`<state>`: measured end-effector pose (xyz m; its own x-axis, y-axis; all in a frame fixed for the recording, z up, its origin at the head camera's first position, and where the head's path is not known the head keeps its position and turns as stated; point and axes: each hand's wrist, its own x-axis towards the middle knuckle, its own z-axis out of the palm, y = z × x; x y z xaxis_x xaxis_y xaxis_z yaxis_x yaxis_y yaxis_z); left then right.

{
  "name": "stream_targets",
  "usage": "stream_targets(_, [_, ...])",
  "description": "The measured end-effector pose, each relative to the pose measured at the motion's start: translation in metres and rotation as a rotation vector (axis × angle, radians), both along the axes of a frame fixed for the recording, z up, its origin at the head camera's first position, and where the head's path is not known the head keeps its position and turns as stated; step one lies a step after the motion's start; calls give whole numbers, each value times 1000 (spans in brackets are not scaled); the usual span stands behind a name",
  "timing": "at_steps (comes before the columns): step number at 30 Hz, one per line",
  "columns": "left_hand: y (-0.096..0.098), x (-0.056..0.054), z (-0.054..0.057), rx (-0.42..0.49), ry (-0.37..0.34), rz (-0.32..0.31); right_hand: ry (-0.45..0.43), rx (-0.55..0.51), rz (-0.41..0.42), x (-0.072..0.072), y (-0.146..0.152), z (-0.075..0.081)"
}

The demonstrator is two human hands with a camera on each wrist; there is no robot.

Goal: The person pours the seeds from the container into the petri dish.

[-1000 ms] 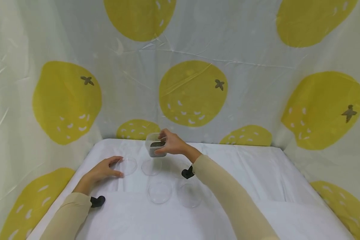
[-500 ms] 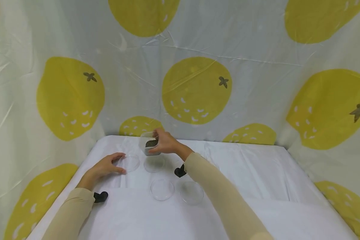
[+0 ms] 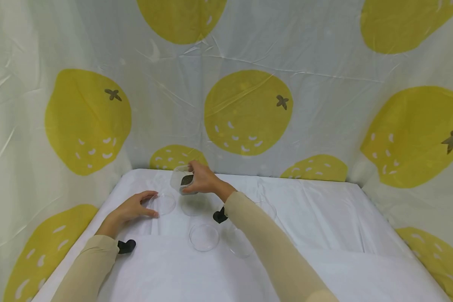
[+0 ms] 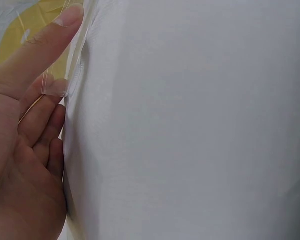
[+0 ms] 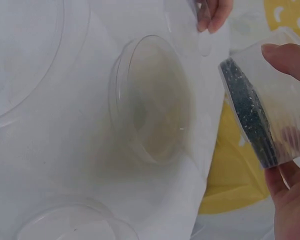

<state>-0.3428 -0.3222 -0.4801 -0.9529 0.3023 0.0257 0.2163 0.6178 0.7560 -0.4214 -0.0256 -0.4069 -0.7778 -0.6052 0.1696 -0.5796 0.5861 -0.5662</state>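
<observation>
My right hand (image 3: 205, 179) holds a clear plastic container (image 3: 178, 177) at the back of the table, over a petri dish (image 3: 192, 207). Dark, fine granular material (image 5: 250, 115) fills the lower part of the container, which tilts to the left. In the right wrist view, thumb and fingers clasp the container's sides. At the left, my left hand (image 3: 131, 206) grips another clear petri dish (image 3: 164, 204) by its side, thumb and fingers spread around the rim. Its edge shows between thumb and fingers in the left wrist view.
Nearer the front lie two more petri dishes, one in the middle (image 3: 204, 238) and one (image 3: 238, 242) partly behind the right sleeve. A further clear dish (image 3: 269, 208) shows beyond that sleeve. A lemon-print curtain (image 3: 245, 113) encloses the white-covered table (image 3: 324, 218).
My right hand has carried the container a little left and tilted it further over the dish. The left hand keeps its hold on its petri dish. The head view has shifted slightly.
</observation>
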Motion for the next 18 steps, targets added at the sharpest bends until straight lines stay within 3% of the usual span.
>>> stream_targets(9, [-1,-1,2,-9,6,13,54,-4,-29,1,-13,-7])
stream_targets(18, [-1,-2,-1,-2,8,8,211,67,-70,3,-28,-15])
